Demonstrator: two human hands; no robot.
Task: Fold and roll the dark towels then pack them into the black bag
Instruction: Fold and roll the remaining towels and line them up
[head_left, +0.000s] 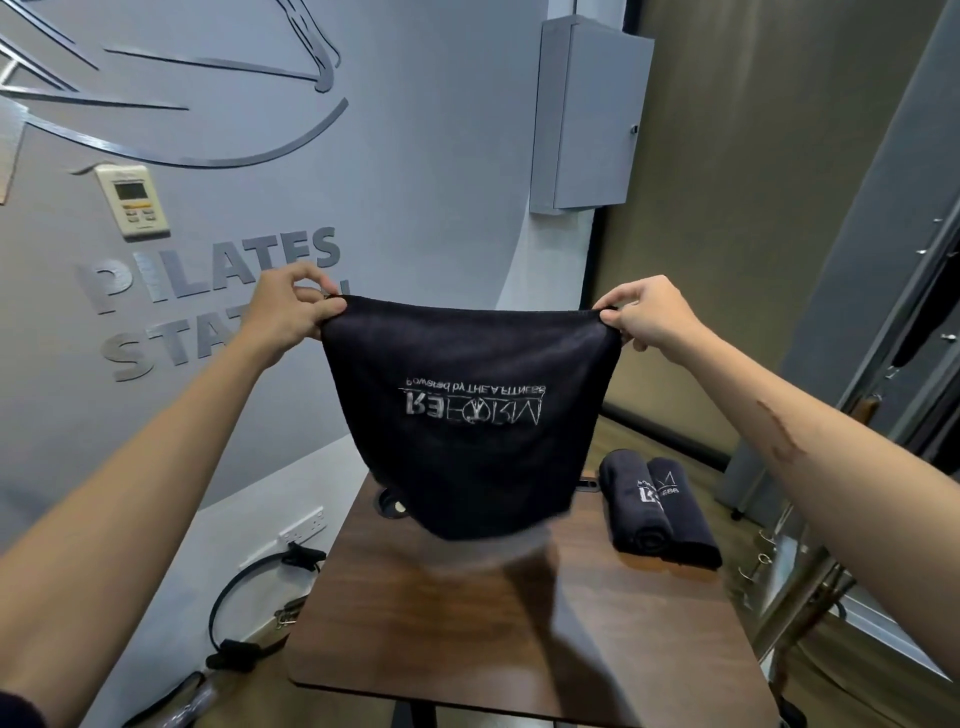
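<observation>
The person holds a dark towel (470, 415) up in the air; the left hand (291, 306) and right hand (652, 312) each pinch one top corner. Below the right hand, two rolled towels (657, 512) lie on the counter (519, 649). This seems the folding step; next the towel should go down flat. I see no black bag.

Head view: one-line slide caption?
Left hand and right hand pinch a dark towel above the table, two rolled towels beside.

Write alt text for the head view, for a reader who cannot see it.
A person's left hand and right hand pinch the top corners of a dark towel, holding it spread in the air above a wooden table, its white logo upside down. Two rolled dark towels lie side by side on the table's right.
</observation>
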